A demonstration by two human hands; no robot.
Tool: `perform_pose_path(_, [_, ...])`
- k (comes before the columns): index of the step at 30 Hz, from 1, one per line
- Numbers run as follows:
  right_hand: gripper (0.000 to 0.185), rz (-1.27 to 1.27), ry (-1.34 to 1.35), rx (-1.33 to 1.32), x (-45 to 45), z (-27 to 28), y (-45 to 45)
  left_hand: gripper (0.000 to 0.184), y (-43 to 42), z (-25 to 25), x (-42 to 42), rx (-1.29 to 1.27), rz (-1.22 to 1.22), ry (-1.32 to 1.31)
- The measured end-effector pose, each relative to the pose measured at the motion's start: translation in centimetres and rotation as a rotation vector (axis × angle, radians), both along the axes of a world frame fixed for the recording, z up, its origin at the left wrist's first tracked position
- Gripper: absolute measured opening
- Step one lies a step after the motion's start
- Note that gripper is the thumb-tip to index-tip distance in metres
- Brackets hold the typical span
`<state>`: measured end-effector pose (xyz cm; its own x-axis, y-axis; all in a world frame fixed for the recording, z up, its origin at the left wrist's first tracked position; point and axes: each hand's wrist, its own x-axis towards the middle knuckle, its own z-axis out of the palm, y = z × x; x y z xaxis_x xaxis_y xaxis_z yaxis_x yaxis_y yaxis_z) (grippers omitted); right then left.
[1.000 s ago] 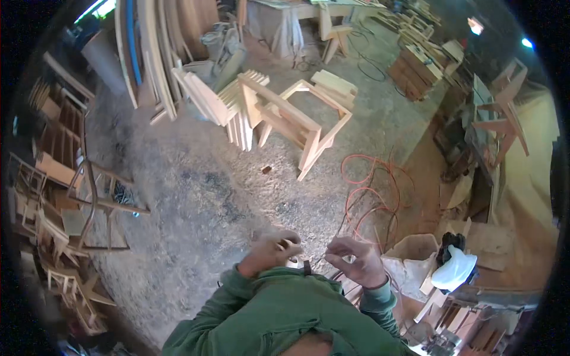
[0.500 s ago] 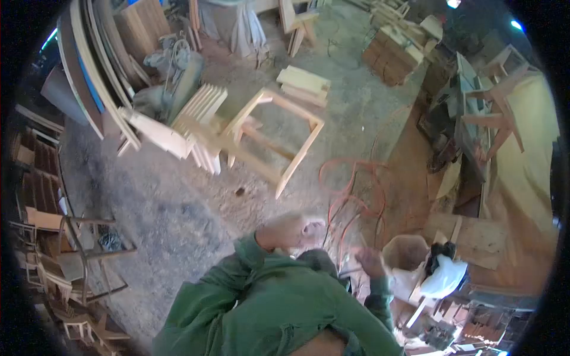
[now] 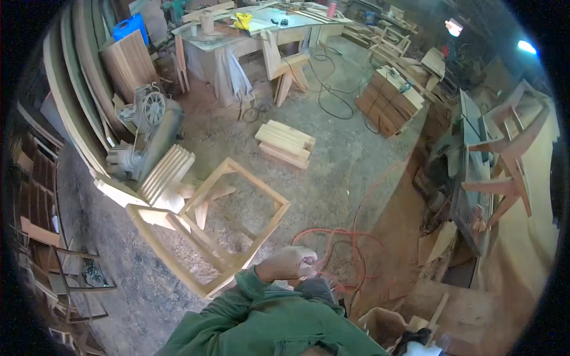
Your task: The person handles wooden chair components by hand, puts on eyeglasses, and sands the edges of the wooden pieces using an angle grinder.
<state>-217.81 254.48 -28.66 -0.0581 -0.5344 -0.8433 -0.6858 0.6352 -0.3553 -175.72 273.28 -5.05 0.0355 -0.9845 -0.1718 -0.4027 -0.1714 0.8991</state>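
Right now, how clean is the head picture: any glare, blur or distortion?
Head view: a bright light glares at upper right; fisheye distortion seems to bow the tall boards at left; the left hand looks slightly soft; the wooden frame reads clearer.

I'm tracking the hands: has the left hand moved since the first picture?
Yes, forward: the left hand now appears right beside the wooden frame, where floor showed between them earlier.

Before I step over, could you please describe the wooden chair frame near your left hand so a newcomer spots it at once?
Start at the large worktable at the top and come down the floor past the low stack of pale boards. The wooden chair frame is farther down, near the left hand. Unlike the boards, its rails form open rectangles with floor showing through.
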Motion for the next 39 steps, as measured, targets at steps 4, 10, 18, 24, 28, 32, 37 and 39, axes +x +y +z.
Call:
perform_pose_path(4, [0.015,0.028,-0.151,-0.061,7.4,0.6,-13.9,0.047,-9.8,2.1,2.9,-0.062,0.001,-0.004])
perform_pose_path(10, [0.019,0.211,-0.638,-0.322,29.3,11.2,-29.3,0.05,-21.9,-3.2,7.6,-0.173,0.006,-0.179])
perform_pose_path(18, [0.026,0.74,-0.36,-0.751,35.6,-5.8,-54.4,0.053,-41.1,-7.4,22.0,0.097,-0.177,-0.064])
perform_pose_path(24, [0.018,-0.093,-0.364,0.134,33.4,-2.5,-57.2,0.05,-50.1,-3.7,34.3,0.048,0.089,-0.251])
perform_pose_path(28, [0.015,-0.19,-0.292,0.263,34.3,-3.3,-64.5,0.047,-52.3,-2.9,40.6,-0.053,0.252,-0.207])
perform_pose_path(32, [0.013,-0.122,-0.369,0.272,42.6,-4.8,-75.4,0.046,-54.8,-6.4,44.3,0.062,0.351,-0.177])
perform_pose_path(37, [0.023,0.103,-0.55,0.234,61.3,-6.8,-91.3,0.059,-61.4,-8.0,49.7,0.066,0.572,-0.278])
perform_pose_path(39, [0.024,0.199,-0.638,0.235,67.3,-6.2,-96.5,0.064,-65.3,-8.4,51.7,0.11,0.569,-0.292])
